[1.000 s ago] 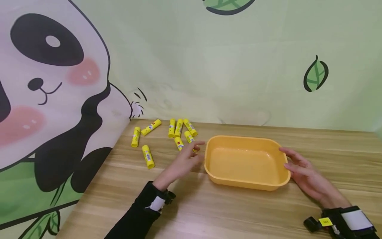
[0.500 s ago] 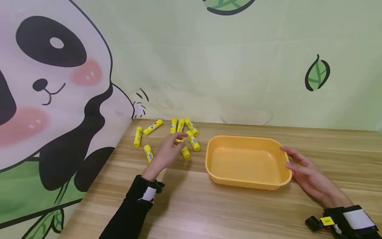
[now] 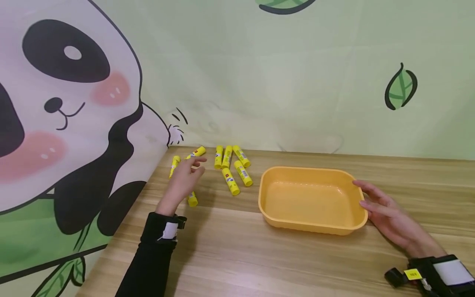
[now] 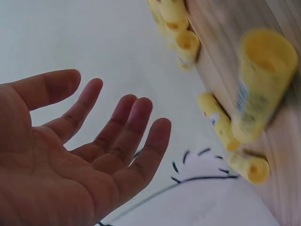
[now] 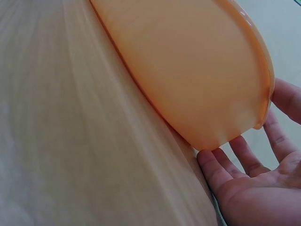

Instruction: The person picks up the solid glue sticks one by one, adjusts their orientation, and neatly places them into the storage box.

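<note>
With the left hand [image 3: 182, 181] hovering near the yellow tubes [image 3: 231, 181] on the bench [image 3: 230, 251], fingers loosely spread, a clean pickup is likely calling for aligning with one tube, while the right hand [image 3: 389, 214] is pinching the orange tray [image 3: 311, 202] beside them.

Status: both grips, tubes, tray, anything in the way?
Left grip empty, by leftmost yellow tubes. Right grip touching right end of tray. Tubes on table, none in tray. Left grip partly hides three from head view.
</note>
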A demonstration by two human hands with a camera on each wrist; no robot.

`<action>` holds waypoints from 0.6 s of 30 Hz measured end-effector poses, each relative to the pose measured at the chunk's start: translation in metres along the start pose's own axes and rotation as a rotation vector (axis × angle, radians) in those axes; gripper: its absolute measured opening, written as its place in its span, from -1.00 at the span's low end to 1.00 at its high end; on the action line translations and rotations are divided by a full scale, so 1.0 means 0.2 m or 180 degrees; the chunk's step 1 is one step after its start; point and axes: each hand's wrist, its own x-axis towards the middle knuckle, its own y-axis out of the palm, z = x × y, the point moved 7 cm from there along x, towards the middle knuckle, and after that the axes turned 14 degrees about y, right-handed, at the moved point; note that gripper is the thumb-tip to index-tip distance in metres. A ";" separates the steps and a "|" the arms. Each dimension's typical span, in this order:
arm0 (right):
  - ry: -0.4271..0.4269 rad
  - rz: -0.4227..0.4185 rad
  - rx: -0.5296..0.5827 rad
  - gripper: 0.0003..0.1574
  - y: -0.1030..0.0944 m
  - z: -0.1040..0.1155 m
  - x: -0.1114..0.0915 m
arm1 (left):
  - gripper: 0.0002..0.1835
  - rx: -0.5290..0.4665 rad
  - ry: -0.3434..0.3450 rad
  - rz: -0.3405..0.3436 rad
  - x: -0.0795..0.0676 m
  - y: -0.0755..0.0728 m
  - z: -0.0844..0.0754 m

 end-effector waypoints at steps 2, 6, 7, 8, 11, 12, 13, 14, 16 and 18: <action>0.0003 0.0004 0.0018 -0.35 0.00 0.00 0.00 | -0.60 0.0045 -0.0119 0.0054 -0.01 -0.02 0.04; 0.0020 0.0003 0.0037 -0.36 0.00 0.00 0.00 | -0.58 0.0139 -0.0320 0.0188 -0.03 -0.03 0.11; 0.0025 0.0004 0.0043 -0.36 0.00 0.00 0.00 | -0.57 0.0200 -0.0373 0.0232 -0.04 -0.03 0.13; 0.0030 0.0006 0.0044 -0.36 0.00 0.00 0.00 | -0.57 0.0258 -0.0448 0.0278 -0.04 -0.03 0.14; 0.0023 0.0005 0.0042 -0.36 0.00 0.00 0.00 | -0.56 0.0468 -0.0620 0.0443 -0.06 -0.02 0.18; 0.0022 0.0002 0.0042 -0.36 0.00 0.00 0.00 | -0.56 0.0502 -0.0666 0.0492 -0.07 -0.02 0.19; 0.0018 -0.0005 0.0035 -0.36 0.00 0.00 0.00 | -0.56 0.0515 -0.0689 0.0546 -0.07 -0.02 0.20; 0.0019 -0.0027 0.0023 -0.36 0.00 0.00 0.00 | -0.55 0.0506 -0.0721 0.0593 -0.07 -0.01 0.20; 0.0023 -0.0057 0.0006 -0.36 0.00 0.00 0.00 | -0.55 0.0506 -0.0763 0.0672 -0.08 -0.01 0.21; 0.0031 -0.0082 -0.0010 -0.36 -0.01 0.00 0.00 | -0.54 0.0493 -0.0801 0.0723 -0.09 0.00 0.22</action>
